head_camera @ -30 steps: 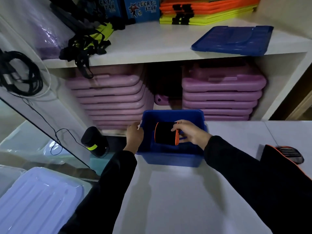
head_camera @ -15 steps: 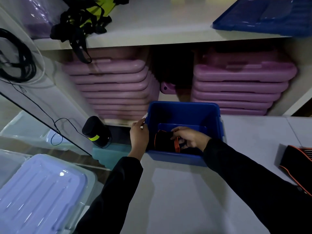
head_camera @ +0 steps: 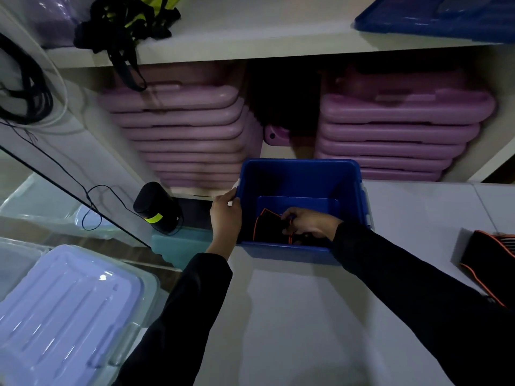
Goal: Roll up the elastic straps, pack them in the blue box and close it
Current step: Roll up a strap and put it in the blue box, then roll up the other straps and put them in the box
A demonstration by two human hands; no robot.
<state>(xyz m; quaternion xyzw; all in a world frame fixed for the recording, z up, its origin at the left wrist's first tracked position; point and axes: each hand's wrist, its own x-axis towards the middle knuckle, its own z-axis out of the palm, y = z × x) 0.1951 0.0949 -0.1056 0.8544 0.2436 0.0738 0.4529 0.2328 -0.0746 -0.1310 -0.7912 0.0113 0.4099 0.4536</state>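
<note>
A person in dark sleeves leaned over a pale bench (head_camera: pixel 292 316) with both hands at an open blue box (head_camera: pixel 302 176) that stood at the bench's far edge, in front of a shelf unit. The right hand (head_camera: pixel 309 222) was down inside the box, its grip clamped on a rolled elastic strap (head_camera: pixel 269 228), black with orange edging, which sat low against the box's near wall. The left hand (head_camera: pixel 225 215) held the box's left rim, its grip closed over the edge near a white latch.

A second strap (head_camera: pixel 490 252) of the same black and orange lay on the bench well off to the right, apart from the box. The blue lid (head_camera: pixel 434 19) rested on the shelf above, at upper right.

Two stacks of pink cases (head_camera: pixel 181 129) filled the shelf's lower bay behind the box. A tangle of black and yellow-green straps (head_camera: pixel 122 26) hung over the shelf's edge at upper left. A black cylinder (head_camera: pixel 157 208) with a yellow-green band stood left of the box, below the bench, and a pale lavender lid (head_camera: pixel 64 310) sat on a clear bin at lower left.
</note>
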